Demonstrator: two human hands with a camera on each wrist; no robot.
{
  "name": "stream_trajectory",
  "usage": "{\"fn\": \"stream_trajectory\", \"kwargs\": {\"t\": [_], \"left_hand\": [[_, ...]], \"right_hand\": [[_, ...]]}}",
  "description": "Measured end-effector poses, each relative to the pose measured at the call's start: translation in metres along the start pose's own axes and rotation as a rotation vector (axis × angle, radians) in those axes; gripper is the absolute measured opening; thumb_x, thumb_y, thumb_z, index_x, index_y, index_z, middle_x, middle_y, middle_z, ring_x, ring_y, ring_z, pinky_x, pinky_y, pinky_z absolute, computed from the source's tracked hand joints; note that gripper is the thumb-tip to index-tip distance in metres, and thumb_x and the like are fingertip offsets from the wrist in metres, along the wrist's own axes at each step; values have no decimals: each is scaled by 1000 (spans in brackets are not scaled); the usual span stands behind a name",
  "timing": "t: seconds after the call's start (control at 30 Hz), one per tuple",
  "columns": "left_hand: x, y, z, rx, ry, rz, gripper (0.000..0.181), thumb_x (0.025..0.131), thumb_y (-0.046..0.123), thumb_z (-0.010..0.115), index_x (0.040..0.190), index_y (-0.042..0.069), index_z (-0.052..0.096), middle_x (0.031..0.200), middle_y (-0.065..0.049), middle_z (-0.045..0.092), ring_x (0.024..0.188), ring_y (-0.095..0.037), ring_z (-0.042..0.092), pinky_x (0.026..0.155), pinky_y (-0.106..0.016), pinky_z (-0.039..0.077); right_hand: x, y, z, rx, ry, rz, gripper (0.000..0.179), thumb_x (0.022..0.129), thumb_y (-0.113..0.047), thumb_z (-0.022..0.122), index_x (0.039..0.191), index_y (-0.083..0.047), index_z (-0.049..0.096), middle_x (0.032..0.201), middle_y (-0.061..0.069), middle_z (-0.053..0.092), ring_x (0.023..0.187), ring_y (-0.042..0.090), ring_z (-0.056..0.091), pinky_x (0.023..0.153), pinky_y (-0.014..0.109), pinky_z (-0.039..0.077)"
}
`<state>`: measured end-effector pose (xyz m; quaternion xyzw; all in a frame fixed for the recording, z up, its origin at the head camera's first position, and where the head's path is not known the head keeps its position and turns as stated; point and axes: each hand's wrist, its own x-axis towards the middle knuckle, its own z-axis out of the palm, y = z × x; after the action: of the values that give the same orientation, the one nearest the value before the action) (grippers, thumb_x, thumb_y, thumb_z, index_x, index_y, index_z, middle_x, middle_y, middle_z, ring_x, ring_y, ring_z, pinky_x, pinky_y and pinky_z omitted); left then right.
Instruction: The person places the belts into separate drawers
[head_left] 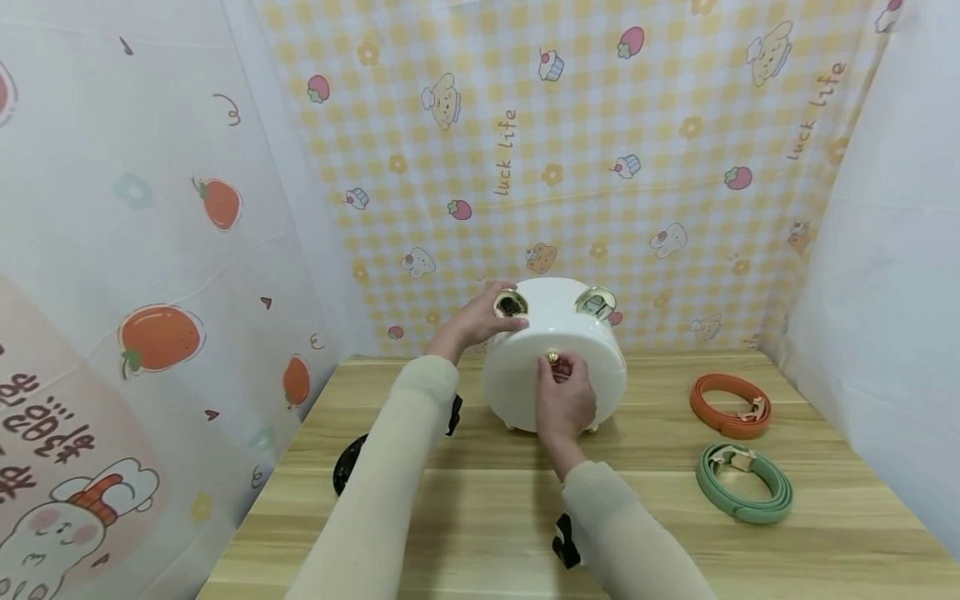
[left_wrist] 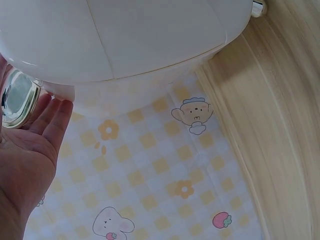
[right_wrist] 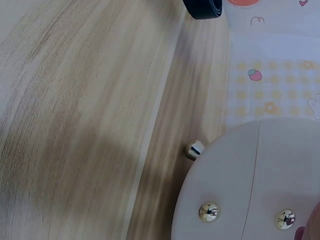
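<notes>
A white rounded case [head_left: 510, 375] with two gold-rimmed ears stands on small gold feet at the back of the table. My left hand [head_left: 483, 321] holds it at the upper left, around the left ear [head_left: 511, 305], with the thumb over the front edge. In the left wrist view the fingers [left_wrist: 55, 120] lie behind the ear. My right hand [head_left: 568, 404] is at the front, thumb and fingers pinching at a gold knob [head_left: 552, 358]. In the right wrist view two gold knobs show, an upper one [right_wrist: 286, 219] and a lower one [right_wrist: 209, 212], with a seam between them.
On the right of the table lie a coiled orange belt [head_left: 712, 410] and a coiled green belt [head_left: 757, 510]. A black coil [head_left: 347, 467] at the left is partly hidden by my left sleeve. Patterned cloth [head_left: 420, 167] hangs behind and at both sides.
</notes>
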<state>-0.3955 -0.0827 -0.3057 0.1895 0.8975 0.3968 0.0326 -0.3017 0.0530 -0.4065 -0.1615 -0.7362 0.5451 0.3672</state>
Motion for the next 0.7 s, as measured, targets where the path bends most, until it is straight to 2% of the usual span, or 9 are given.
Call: {"fn": "stream_trajectory", "kwargs": {"t": [0.17, 0.5, 0.7], "left_hand": [[-1, 1, 0, -1, -5, 5, 79, 90, 34, 75, 154, 20, 31, 152, -13, 39, 137, -34, 39, 112, -51, 32], [-1, 2, -2, 19, -11, 6, 81, 90, 37, 74, 155, 23, 28, 156, -12, 35, 139, -36, 37, 111, -54, 32], [-2, 4, -1, 15, -21, -7, 82, 90, 37, 74, 156, 23, 27, 158, -11, 32, 141, -35, 35, 112, -55, 30]], "right_hand": [[-2, 0, -2, 6, -6, -14, 29, 86, -30, 79, 104, -11, 67, 93, 4, 74, 80, 20, 72, 77, 41, 53], [-6, 0, -8, 26, -10, -32, 29, 85, -27, 80, 104, -10, 67, 92, 4, 74, 78, 19, 72, 75, 39, 55], [-10, 0, -15, 43, -42, -35, 28, 86, -25, 79, 104, -9, 66, 93, 6, 73, 79, 20, 71, 71, 36, 57]]}}
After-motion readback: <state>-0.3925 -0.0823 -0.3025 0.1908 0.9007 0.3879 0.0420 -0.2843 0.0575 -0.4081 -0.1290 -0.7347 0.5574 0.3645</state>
